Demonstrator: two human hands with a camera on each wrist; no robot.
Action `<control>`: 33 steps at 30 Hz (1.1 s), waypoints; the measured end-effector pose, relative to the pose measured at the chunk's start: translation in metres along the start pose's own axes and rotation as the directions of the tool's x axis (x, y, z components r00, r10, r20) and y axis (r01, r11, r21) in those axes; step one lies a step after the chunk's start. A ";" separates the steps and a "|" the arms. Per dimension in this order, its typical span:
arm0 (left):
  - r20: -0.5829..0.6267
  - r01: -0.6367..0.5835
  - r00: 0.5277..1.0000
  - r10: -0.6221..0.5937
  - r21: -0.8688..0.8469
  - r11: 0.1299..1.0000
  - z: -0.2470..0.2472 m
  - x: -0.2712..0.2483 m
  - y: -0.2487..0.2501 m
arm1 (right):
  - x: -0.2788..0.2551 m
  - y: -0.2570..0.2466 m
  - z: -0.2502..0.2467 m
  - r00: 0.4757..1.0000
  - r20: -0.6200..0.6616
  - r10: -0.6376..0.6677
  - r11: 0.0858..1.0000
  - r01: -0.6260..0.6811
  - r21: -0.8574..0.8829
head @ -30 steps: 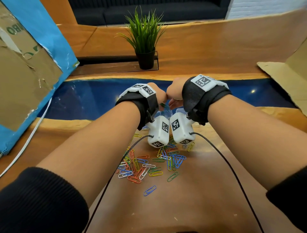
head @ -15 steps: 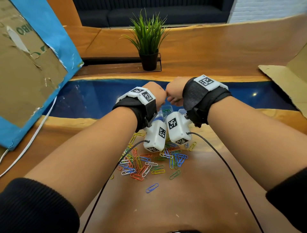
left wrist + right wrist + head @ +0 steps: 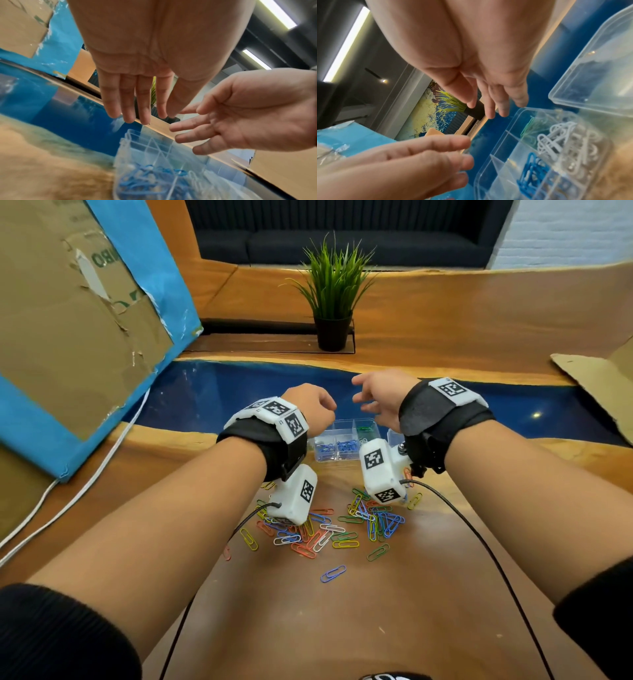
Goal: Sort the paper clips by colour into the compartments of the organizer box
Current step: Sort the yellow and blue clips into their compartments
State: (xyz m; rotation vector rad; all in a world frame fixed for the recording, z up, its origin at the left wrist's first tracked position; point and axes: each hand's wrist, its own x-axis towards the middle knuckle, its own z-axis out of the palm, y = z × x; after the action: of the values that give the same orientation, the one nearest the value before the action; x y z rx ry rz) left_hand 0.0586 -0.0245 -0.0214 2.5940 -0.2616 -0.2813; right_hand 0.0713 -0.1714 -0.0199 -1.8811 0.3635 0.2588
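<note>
Both hands hovering above the organizer box (image 3: 346, 440), apart, holding nothing: left hand (image 3: 313, 409) and right hand (image 3: 380, 398) with fingers straight and loose. Box sitting mid-tabletop (image 3: 308, 628); loose paper clips (image 3: 329, 529) lying scattered toward the near edge.

partial green letters "bo" on the torn cardboard sheet (image 3: 68, 313)

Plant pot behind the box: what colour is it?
Black; the plant pot shows best in the head view.
</note>
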 end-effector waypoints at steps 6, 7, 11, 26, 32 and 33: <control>0.134 -0.044 0.991 0.014 0.225 0.973 -0.001 -0.013 -0.007 | -0.018 0.004 -0.003 0.990 -0.026 -0.140 0.766 0.092 -0.636; 0.138 -0.048 0.990 0.014 0.246 0.968 0.000 -0.014 -0.007 | -0.021 0.006 -0.002 0.988 -0.027 -0.155 0.672 0.086 -0.735; 0.126 -0.048 0.992 0.012 0.293 0.955 0.005 -0.017 -0.009 | -0.027 0.011 0.004 0.988 0.004 -0.152 0.500 0.081 -0.862; 0.143 -0.111 0.988 0.064 0.350 0.930 -0.009 -0.047 -0.042 | -0.072 0.007 0.017 0.935 0.224 -0.274 0.487 0.336 -0.806; 0.174 -0.089 0.985 0.014 0.429 0.899 -0.008 -0.048 -0.052 | -0.088 0.014 0.053 0.903 0.359 -0.237 0.411 0.428 -0.805; 0.182 -0.094 0.983 0.014 0.435 0.896 -0.008 -0.048 -0.052 | -0.086 0.014 0.060 0.898 0.368 -0.241 0.382 0.436 -0.815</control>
State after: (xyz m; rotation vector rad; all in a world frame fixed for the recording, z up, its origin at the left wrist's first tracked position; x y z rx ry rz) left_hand 0.0212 0.0350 -0.0339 3.0074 -0.5131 -0.4796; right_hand -0.0136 -0.1083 -0.0223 -2.8982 -0.4358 0.3860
